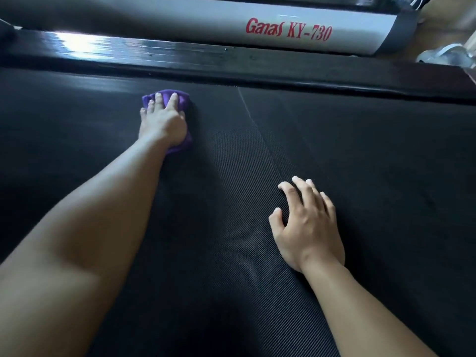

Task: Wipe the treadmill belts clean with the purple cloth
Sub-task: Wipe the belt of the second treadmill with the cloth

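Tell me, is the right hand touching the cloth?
Apart. The head view shows the right hand resting on the belt, with bare belt between it and the cloth, which the left hand presses.

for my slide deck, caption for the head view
Left hand presses the purple cloth to the treadmill belt; right hand rests on it.

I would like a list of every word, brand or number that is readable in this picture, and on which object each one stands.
"Ganas KY-730": red letters on the grey side rail beyond the black belt.
Small pale marks just above that lettering: too small to read.
Purple cloth and belt: no text visible.
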